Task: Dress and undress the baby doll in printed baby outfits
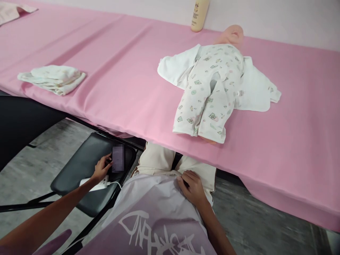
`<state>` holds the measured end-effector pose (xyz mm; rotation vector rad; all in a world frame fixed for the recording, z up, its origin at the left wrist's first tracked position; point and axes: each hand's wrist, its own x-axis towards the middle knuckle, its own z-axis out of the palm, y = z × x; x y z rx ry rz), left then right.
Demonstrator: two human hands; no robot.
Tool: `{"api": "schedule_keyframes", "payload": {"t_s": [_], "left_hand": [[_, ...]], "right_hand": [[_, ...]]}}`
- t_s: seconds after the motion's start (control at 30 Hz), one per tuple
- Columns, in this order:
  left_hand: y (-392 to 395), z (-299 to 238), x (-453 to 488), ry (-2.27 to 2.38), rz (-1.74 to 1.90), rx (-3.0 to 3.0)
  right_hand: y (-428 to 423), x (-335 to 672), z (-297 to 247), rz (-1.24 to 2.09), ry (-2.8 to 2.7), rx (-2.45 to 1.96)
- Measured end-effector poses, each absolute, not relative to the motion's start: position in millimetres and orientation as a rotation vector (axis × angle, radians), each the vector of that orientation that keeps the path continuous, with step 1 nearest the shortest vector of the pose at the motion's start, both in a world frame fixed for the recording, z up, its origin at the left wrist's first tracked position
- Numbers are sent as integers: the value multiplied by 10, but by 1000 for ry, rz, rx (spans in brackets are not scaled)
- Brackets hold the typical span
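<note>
My left hand (103, 169) reaches to the black folding chair beside me, its fingers at the left edge of a phone (118, 158) whose screen is pixelated. Under that wrist lies a white power strip (97, 184) with a white cable plugged in. On my lap my right hand (191, 185) rests with curled fingers by the hem of my shirt; I see nothing in it. A baby doll (231, 35) lies on its back on the pink table, dressed in white printed baby clothes (209, 85). Both hands are apart from the doll.
The pink-covered table (127, 78) spans the view before me. Folded baby clothes (54, 78) lie on its left part, and a cream bottle (199, 16) stands by the wall. Another cloth (12, 12) is in the far left corner. The black chair (77, 166) stands at my left.
</note>
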<state>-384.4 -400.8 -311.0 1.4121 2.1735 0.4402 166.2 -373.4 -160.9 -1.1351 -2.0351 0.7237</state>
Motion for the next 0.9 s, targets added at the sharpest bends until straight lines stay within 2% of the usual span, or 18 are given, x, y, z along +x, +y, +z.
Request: {"api": "schedule_keyframes", "payload": {"t_s": [0.7,0.9], "left_hand": [[-4036,-2956,-3593,2264,223,1583],[-4052,-3013,-3675,2229,294,1561]], "right_hand": [[-3733,1665,-1626,715,-2037,-1129],[-3736,1666,-1612,723,-2022,-1119]]}}
